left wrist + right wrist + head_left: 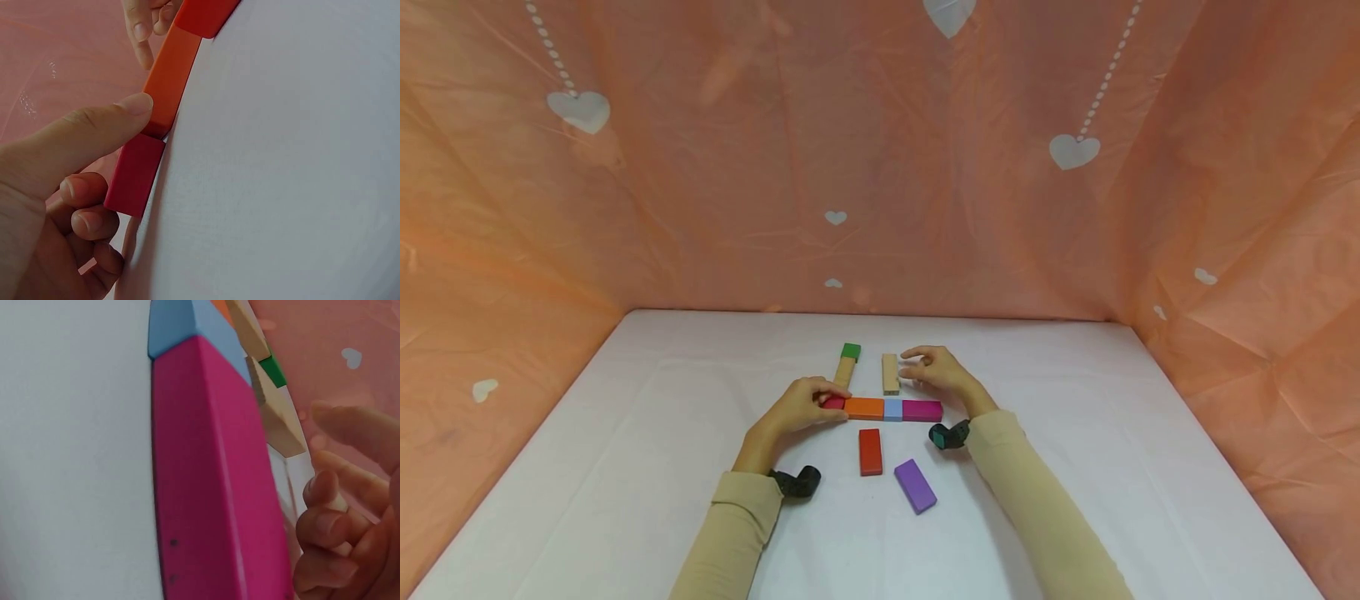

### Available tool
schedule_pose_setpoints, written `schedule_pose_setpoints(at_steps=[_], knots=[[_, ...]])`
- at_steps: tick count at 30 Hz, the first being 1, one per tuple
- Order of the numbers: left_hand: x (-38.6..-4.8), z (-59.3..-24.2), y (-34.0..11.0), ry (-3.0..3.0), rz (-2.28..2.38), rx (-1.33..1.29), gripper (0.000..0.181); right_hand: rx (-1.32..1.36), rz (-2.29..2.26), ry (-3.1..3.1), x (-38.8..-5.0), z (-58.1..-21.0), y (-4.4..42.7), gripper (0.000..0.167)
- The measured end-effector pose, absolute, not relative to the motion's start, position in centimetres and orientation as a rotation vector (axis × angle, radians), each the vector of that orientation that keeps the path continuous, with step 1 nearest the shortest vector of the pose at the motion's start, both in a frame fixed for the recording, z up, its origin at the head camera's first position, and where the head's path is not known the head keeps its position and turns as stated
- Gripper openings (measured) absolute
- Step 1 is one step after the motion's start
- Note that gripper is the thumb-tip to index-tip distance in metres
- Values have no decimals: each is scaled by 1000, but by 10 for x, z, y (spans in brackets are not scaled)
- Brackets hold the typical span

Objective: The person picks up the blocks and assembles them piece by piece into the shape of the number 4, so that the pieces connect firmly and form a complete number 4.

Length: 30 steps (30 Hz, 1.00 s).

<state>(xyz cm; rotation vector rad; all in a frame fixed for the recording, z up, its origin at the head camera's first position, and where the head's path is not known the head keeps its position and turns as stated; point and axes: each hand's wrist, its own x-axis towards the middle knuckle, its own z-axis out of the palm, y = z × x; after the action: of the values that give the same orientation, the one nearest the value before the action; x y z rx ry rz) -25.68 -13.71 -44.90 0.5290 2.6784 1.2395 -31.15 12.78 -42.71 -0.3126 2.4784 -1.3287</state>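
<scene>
A row of blocks runs left to right: crimson (pixel 833 403), orange (pixel 864 408), light blue (pixel 892 409) and magenta (pixel 922 411). My left hand (pixel 797 406) straddles the crimson end, index finger on the far side and thumb on the near side, its tip by the seam with the orange block. In the left wrist view, the other fingers curl beside the crimson block (pixel 134 175). My right hand (pixel 942 371) hovers just right of an unpainted wooden block (pixel 890 373), thumb and index finger apart with nothing between them. Whether a fingertip touches that block is unclear.
Behind the crimson end, another wooden block (pixel 845 372) extends away, with a green block (pixel 851 352) at its far end. A red block (pixel 870 452) and a purple block (pixel 915 486) lie nearer on the white table (pixel 625 467). Orange cloth (pixel 880 167) hangs behind.
</scene>
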Motion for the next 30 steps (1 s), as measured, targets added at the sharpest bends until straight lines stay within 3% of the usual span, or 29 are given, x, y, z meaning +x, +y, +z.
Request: schedule_pose_setpoints(at_steps=[21,30], knots=[[-257,-449,-137,2670,1242,512,29,-176,-1299,2400,-320,-436,121,58],[-258,-448,-136,2668,1234,503,30,-169,-1234,2476,-320,-437,117,55]])
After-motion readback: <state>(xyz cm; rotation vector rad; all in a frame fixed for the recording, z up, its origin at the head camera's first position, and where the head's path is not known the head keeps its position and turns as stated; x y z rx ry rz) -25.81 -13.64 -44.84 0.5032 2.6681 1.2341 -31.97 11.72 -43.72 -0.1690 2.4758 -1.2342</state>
